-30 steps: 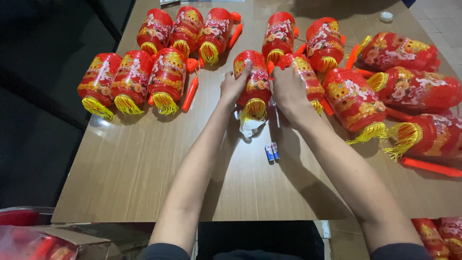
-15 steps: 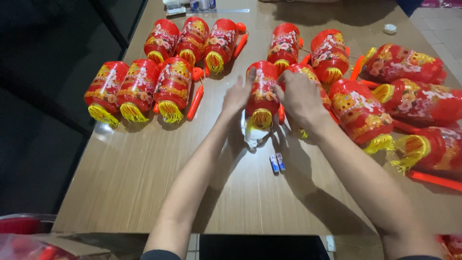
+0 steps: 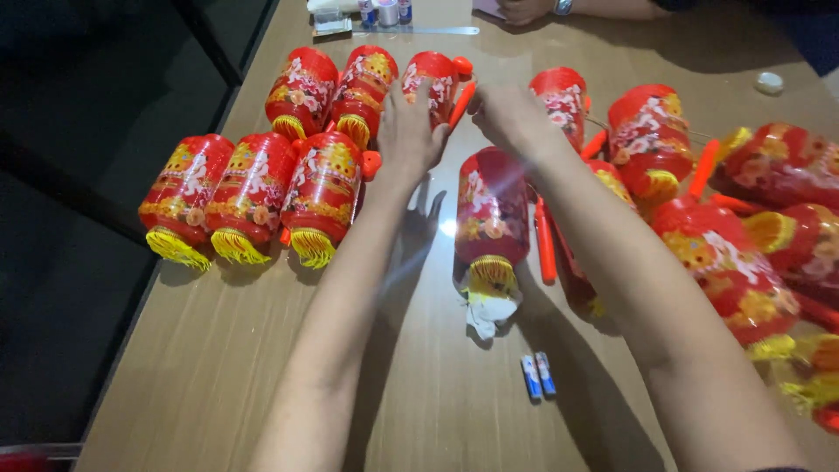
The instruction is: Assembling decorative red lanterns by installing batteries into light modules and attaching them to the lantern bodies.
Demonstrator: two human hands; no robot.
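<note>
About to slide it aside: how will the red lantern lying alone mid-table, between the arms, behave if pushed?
The lantern lies on its rounded side, so it may well roll sideways. It looks thin and glossy, so probably light, slippery and easily dented. Its yellow fringe looks floppy and may drag.

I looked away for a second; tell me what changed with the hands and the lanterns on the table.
Both hands let go of the middle lantern and reached farther up the table: the left hand now rests by the rightmost lantern of the top row, the right hand just beside it. The middle lantern lies alone. The row of three lanterns and the two small batteries stayed put.
</note>
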